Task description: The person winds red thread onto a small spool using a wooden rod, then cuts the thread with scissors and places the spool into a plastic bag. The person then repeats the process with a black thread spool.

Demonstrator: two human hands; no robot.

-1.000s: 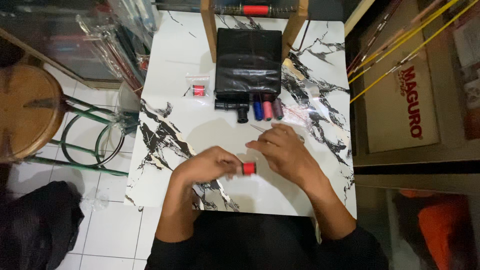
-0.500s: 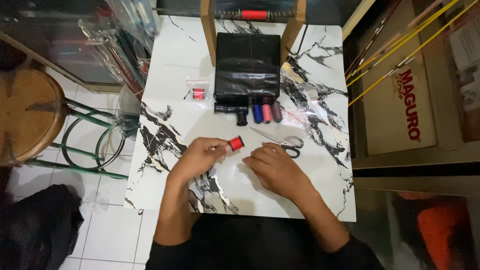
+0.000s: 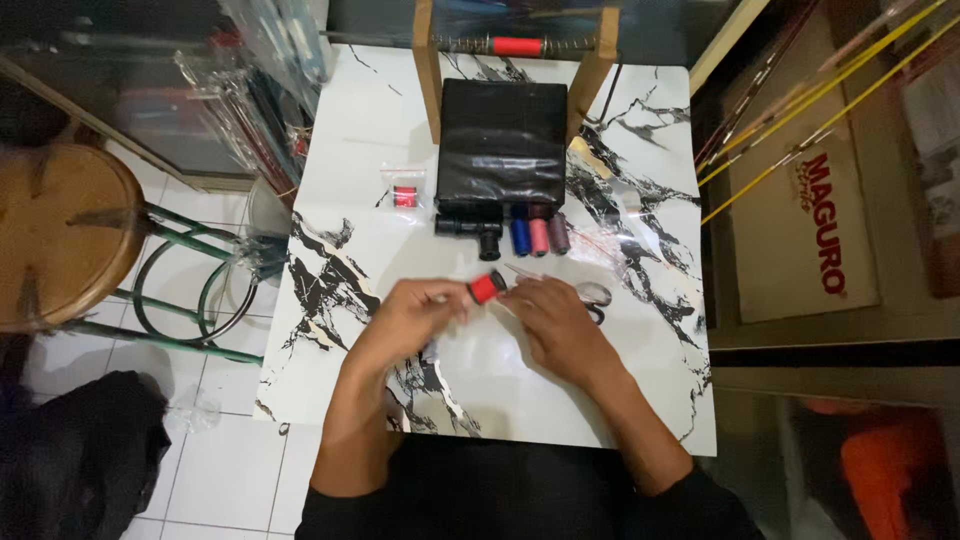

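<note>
My left hand (image 3: 415,315) holds a small red spool of thread (image 3: 486,288) by its end, just above the marble-patterned table (image 3: 330,150). My right hand (image 3: 556,320) is beside the spool, fingertips close to its right side; whether it pinches a thread I cannot tell. It partly covers a pair of scissors (image 3: 592,296) lying on the table. Both forearms wear black sleeves.
Behind the hands lie blue, pink and dark spools (image 3: 538,236), a black tube piece (image 3: 470,228), a black box (image 3: 502,142) in a wooden frame (image 3: 430,70), and a bagged red spool (image 3: 404,194). A wooden stool (image 3: 60,235) stands left; a cardboard box (image 3: 800,180) and yellow rods right.
The left hand lifted the red spool up and away from me, then held it near the scissors. The right hand left the scissors area, drew back, then returned beside the spool.
</note>
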